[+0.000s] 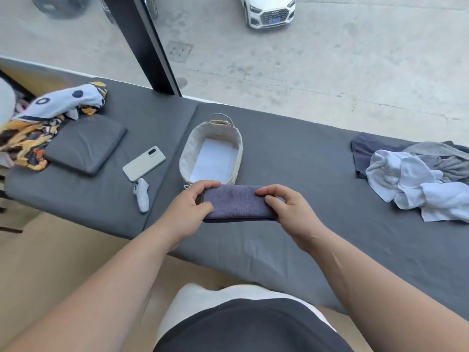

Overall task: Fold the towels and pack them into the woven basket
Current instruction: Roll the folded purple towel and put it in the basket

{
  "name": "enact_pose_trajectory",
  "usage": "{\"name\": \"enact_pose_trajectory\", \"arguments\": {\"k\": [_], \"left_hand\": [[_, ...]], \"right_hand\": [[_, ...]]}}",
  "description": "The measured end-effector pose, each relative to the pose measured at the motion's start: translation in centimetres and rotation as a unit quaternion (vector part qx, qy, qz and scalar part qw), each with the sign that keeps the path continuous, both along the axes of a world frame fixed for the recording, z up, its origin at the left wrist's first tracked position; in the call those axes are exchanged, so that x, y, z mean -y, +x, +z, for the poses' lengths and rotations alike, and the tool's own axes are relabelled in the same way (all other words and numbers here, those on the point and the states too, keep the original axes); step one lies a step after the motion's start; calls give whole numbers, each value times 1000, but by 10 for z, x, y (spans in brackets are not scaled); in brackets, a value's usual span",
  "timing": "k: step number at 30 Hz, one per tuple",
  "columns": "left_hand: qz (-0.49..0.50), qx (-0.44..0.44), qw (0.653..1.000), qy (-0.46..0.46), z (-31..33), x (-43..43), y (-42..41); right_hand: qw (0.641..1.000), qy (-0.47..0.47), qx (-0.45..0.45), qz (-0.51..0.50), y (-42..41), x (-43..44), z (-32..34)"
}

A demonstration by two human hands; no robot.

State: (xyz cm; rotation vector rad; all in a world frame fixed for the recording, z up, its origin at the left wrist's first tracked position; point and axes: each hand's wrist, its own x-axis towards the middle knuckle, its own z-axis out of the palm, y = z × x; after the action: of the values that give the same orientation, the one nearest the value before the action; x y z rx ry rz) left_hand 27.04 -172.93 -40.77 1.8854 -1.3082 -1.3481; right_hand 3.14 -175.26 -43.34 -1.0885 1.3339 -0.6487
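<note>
DESK: Caught from the head camera, looking down at a grey padded bench [291, 153] beside a window. Held what?

FIELD: Held a folded purple towel [234, 201] by both short ends. Pinched the left end between thumb and curled fingers of the left hand [195, 199]; pinched the right end the same way with the right hand [286, 207].

DESK: Lifted or resting?

FIELD: Could not tell for certain. Lay at or just above the bench cover, long side across the view, near edge toward the body, far edge at the near rim of the woven basket [189, 148].

DESK: And inside the basket?

FIELD: Showed a pale cloth lining and a flat white floor. Stood upright in the middle of the bench, handle loop at the far end.

DESK: Elsewhere on the bench?

FIELD: Piled loose at the right, well apart from the hands: unfolded towels [416, 181] in white, grey and dark blue. Spotted left of the basket: a pale phone [144, 163] lying screen down, a white controller [142, 195] just beside it, a grey cushion [85, 143] farther left, and a patterned cloth [50, 110] crumpled at the far left end. Glimpsed through the glass: a black window post [142, 41] and a white car [269, 8] on concrete.
</note>
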Motion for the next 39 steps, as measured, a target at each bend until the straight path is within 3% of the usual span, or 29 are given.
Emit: {"name": "enact_pose_trajectory", "arguments": {"k": [8, 19, 30, 34, 39], "left_hand": [[-86, 69, 994, -12, -18, 43, 71], [-210, 75, 974, 37, -87, 128, 157], [-215, 131, 967, 33, -193, 211, 157], [-245, 232, 941, 25, -204, 231, 151], [-385, 420, 821, 26, -207, 237, 119]], "right_hand": [[998, -7, -69, -5, 74, 47, -13], [978, 85, -136, -134, 171, 59, -67], [955, 33, -292, 36, 177, 162, -163], [903, 44, -400, 147, 181, 185, -180], [794, 66, -503, 334, 206, 197, -184]]}}
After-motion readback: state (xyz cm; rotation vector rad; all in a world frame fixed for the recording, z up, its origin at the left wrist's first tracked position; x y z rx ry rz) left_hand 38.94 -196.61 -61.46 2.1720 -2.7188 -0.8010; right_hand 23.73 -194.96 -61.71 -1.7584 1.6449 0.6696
